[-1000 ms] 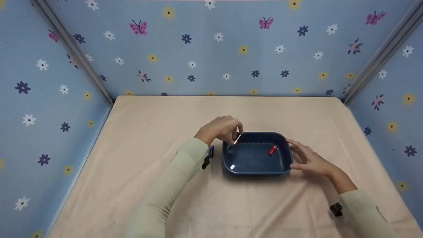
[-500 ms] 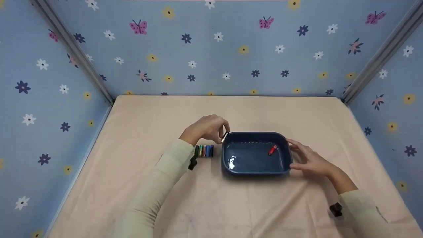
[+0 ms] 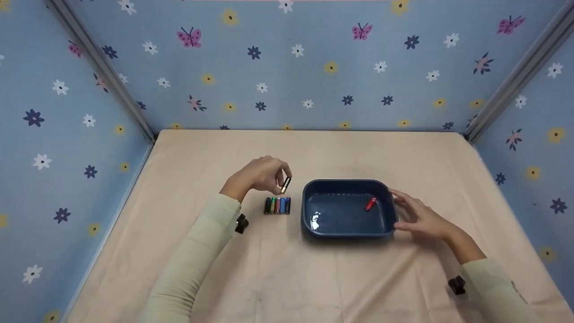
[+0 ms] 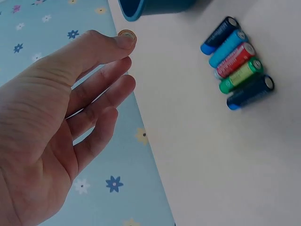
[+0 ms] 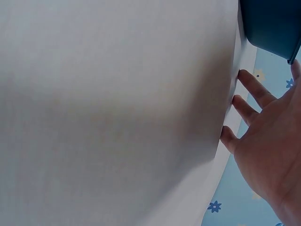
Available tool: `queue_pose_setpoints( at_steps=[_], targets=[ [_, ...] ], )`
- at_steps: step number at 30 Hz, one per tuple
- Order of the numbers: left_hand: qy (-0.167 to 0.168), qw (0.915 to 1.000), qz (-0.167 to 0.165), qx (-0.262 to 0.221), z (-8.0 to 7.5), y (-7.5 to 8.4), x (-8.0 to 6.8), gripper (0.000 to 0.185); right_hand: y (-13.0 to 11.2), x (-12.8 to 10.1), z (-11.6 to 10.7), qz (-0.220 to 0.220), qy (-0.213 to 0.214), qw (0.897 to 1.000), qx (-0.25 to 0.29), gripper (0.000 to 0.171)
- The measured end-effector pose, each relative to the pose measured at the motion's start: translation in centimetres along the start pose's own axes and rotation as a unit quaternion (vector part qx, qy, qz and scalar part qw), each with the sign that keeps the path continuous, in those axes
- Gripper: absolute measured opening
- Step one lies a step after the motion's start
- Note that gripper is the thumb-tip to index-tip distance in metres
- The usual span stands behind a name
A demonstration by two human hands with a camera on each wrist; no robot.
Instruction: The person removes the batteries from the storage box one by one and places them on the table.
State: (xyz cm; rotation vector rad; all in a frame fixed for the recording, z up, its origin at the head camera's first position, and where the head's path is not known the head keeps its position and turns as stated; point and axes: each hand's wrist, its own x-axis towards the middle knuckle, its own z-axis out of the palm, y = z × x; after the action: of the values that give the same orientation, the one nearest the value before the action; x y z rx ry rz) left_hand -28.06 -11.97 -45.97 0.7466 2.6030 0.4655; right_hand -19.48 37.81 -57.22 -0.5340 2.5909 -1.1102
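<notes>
Battery (image 3: 285, 184), dark w/ gold end, pinched at tips of left hand (image 3: 262, 176), held in air just above row of batteries (image 3: 277, 205) on table (image 3: 287, 278), left of blue tray (image 3: 309, 215). Left wrist view shows only battery's round end (image 4: 126, 36) past the fingertip; also row's 5 colours (image 4: 237, 61). Right hand (image 3: 419, 217), fingers relaxed and straight, against tray's right side, holding nothing. Red battery (image 3: 370, 204) lies inside tray. Nothing between held battery & row.
</notes>
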Motion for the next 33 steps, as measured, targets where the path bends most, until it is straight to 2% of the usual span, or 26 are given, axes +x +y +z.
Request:
queue_pose_setpoints(
  at_steps=[9, 13, 21, 27, 33],
  targets=[
    [0.009, 0.9998, -0.016, 0.01, -0.6, -2.2, -2.2, 0.047, 0.1, 0.2, 0.4, -0.006, -0.001, 1.0, 0.004, 0.094],
    [0.015, 0.9997, -0.011, 0.013, -0.6, -2.9, -2.7, 0.047, 0.2, 0.1, 0.4, -0.006, -0.002, 1.0, 0.007, 0.095],
    [0.041, 0.9985, -0.018, -0.031, 0.1, -3.9, -3.1, 0.047, 0.2, 0.1, 0.4, 0.002, -0.004, 1.0, 0.003, 0.096],
    [0.058, 0.9958, -0.033, -0.062, 1.3, -4.8, -3.5, 0.047, 0.2, 0.1, 0.3, 0.001, -0.001, 1.0, -0.001, 0.095],
    [0.064, 0.9938, -0.045, -0.079, 3.3, -5.9, -3.8, 0.045, 0.2, 0.2, 0.3, -0.001, 0.0, 1.0, -0.004, 0.096]
  ],
)
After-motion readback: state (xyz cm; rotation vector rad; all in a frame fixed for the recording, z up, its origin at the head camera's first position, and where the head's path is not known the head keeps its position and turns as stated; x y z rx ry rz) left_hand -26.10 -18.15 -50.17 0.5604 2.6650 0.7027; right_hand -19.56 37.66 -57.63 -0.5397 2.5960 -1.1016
